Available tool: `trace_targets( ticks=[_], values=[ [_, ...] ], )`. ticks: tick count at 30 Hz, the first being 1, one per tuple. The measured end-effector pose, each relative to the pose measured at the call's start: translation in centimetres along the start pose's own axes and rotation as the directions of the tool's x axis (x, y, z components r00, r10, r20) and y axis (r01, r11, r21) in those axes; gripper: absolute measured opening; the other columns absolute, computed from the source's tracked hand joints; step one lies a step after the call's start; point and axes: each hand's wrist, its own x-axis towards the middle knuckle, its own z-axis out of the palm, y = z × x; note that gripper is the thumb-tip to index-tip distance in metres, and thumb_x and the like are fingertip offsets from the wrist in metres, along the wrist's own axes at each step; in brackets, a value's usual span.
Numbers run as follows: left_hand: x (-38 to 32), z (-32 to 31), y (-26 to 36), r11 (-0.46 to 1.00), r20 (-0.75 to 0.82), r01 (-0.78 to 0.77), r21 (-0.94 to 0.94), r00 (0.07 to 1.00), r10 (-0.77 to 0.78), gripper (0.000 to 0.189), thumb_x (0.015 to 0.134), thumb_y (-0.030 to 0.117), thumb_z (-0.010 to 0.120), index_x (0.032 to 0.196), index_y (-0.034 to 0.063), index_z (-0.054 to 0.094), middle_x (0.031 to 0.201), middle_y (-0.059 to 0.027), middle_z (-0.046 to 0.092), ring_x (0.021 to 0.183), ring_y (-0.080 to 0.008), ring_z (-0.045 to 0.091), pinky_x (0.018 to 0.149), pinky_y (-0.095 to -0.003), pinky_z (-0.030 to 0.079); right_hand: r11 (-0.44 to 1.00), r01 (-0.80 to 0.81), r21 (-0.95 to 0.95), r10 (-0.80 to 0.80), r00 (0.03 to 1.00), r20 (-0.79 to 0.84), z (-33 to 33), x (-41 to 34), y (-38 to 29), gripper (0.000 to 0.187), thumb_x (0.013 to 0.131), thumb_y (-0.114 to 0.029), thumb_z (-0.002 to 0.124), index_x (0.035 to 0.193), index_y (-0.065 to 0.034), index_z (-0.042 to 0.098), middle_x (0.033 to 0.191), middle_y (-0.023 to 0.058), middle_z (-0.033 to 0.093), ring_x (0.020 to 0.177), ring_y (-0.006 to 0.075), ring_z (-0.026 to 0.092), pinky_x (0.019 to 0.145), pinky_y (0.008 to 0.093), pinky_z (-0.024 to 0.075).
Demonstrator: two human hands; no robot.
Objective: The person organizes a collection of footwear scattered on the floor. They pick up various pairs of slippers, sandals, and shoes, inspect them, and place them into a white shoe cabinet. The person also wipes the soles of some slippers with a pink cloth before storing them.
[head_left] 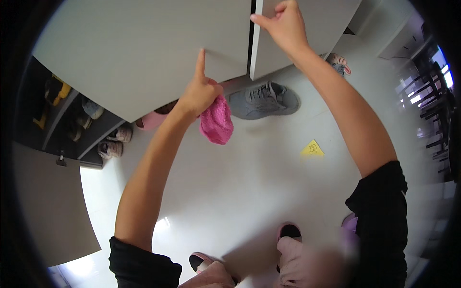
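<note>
A pink fluffy cloth (217, 122) hangs from my left hand (202, 94), its index finger stretched out against a grey-white cabinet door (151, 43). To the right, my right hand (286, 27) is at the edge of a second door (255, 50), which stands slightly ajar with a dark gap beside it. The thumb points left over that edge; whether the other fingers grip the door cannot be told. Below the doors, a grey lace-up shoe (264, 101) lies on the floor, toe to the left.
At left, an open cabinet (63, 118) holds shoes, its door (50, 201) swung out. Sneakers (110, 148) and a pink slipper (151, 120) lie along the cabinet base. A yellow triangular floor marker (312, 148) is right of centre. A purple object (349, 223) is near my right sleeve.
</note>
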Motion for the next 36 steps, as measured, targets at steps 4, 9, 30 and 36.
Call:
trace_targets(
  ticks=[4, 9, 30, 36],
  values=[
    [-0.2, -1.3, -1.8, 0.993, -0.015, 0.025, -0.115, 1.000, -0.026, 0.089, 0.074, 0.001, 0.053, 0.145, 0.0163, 0.000, 0.102, -0.0156, 0.057, 0.086, -0.0191, 0.056, 0.075, -0.0293, 0.047, 0.983, -0.135, 0.121, 0.133, 0.991, 0.027, 3.5, 1.4, 0.2, 0.047, 0.067, -0.011, 0.076, 0.095, 0.0008, 0.041, 0.091, 0.0146, 0.043, 0.078, 0.0168, 0.053, 0.070, 0.0273, 0.0472],
    [-2.9, -3.8, -5.3, 0.969, 0.019, 0.094, -0.230, 0.996, -0.092, 0.051, 0.076, 0.006, 0.051, 0.125, -0.0021, 0.041, 0.089, -0.0088, 0.060, 0.082, -0.0133, 0.053, 0.070, -0.0258, 0.045, 0.974, -0.083, 0.211, 0.060, 0.992, 0.112, 4.8, -2.8, 3.8, 0.050, 0.067, -0.020, 0.077, 0.099, 0.0021, 0.046, 0.090, 0.0132, 0.052, 0.080, 0.0178, 0.054, 0.070, 0.0305, 0.0471],
    [-21.5, -8.5, -14.9, 0.809, 0.124, 0.467, -0.358, 0.882, -0.454, 0.030, 0.080, 0.002, 0.050, 0.109, 0.0008, 0.055, 0.082, -0.0078, 0.061, 0.075, -0.0103, 0.056, 0.066, -0.0223, 0.045, 0.828, -0.558, 0.047, 0.534, 0.812, 0.235, -11.2, -19.9, 33.1, 0.058, 0.081, -0.026, 0.065, 0.125, 0.0053, 0.044, 0.125, 0.0187, 0.050, 0.113, 0.0280, 0.049, 0.098, 0.0362, 0.0358],
    [-30.3, -12.3, -18.6, 0.718, -0.110, 0.565, -0.408, 0.750, -0.653, 0.028, 0.078, 0.005, 0.052, 0.105, -0.0003, 0.057, 0.077, -0.0066, 0.059, 0.074, -0.0121, 0.057, 0.065, -0.0229, 0.047, 0.858, -0.269, -0.437, 0.359, 0.923, 0.138, -26.5, -20.9, 42.1, 0.037, 0.087, -0.018, 0.055, 0.117, 0.0040, 0.053, 0.115, 0.0153, 0.057, 0.102, 0.0259, 0.055, 0.091, 0.0335, 0.0405]
  ],
)
